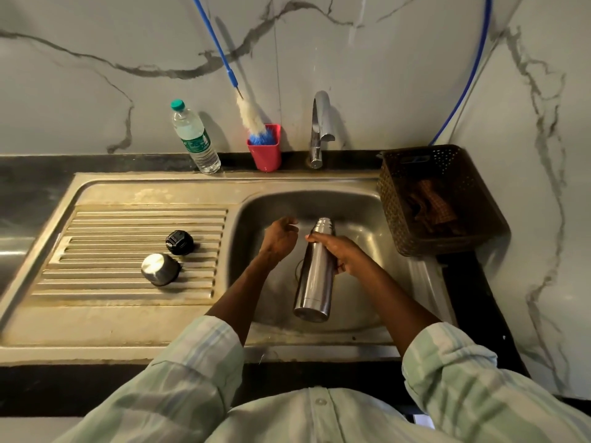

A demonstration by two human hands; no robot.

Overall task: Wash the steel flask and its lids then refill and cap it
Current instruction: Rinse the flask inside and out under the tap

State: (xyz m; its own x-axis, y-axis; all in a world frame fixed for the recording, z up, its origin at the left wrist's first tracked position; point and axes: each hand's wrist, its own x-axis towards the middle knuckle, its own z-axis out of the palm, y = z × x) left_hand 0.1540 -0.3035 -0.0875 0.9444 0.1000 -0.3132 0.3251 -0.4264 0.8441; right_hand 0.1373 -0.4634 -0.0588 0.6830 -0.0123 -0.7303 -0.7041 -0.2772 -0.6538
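The steel flask hung uncapped over the sink basin, tilted with its base toward the person and its open neck pointing away toward the tap. The right hand gripped it around the upper body just below the neck, its fingers curled across the front of the steel. The left hand was just beside the neck, apart from the flask, its fingers loosely curled and holding nothing. Both forearms came out of pale striped sleeves rolled up above the wrists.

To the left, on the ribbed drainboard, the steel cup lid stood mouth down, and the black stopper lid sat just beyond it, the two close together but whether touching could not be told. To the right of the basin, a brown perforated basket held a dark checked cloth.

Farther back, along the dark bench against the marble wall, stood a plastic water bottle with a green cap, then a red holder containing a bottle brush with a blue handle, then the chrome tap. A blue hose ran down the wall behind the basket.
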